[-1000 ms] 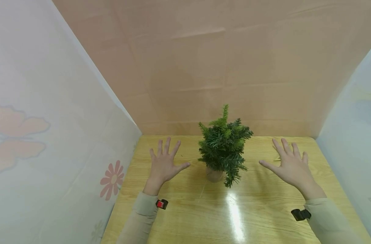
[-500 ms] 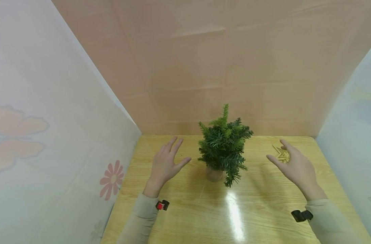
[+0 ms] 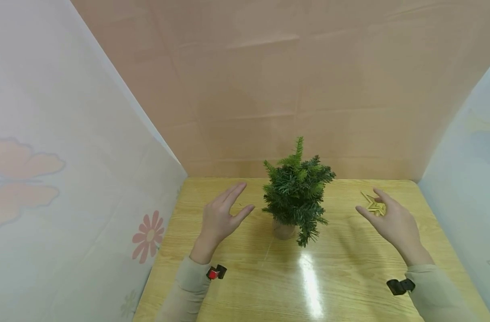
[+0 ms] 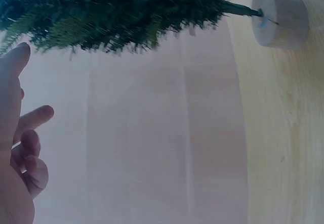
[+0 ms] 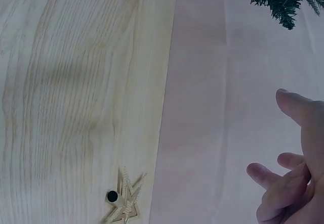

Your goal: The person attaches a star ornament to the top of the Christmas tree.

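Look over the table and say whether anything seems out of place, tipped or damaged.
Little stands out. The small green tree stands upright in its pot at mid-table. The one odd item is a wooden star lying flat on the table, apart from the tree, by the right hand. The left hand holds nothing.

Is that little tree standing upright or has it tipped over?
Upright: the little tree stands on its round base on the table, tip pointing up.

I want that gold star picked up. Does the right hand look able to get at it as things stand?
Probably yes: the right hand hovers open beside the gold star, which lies bare on the table with nothing between them.
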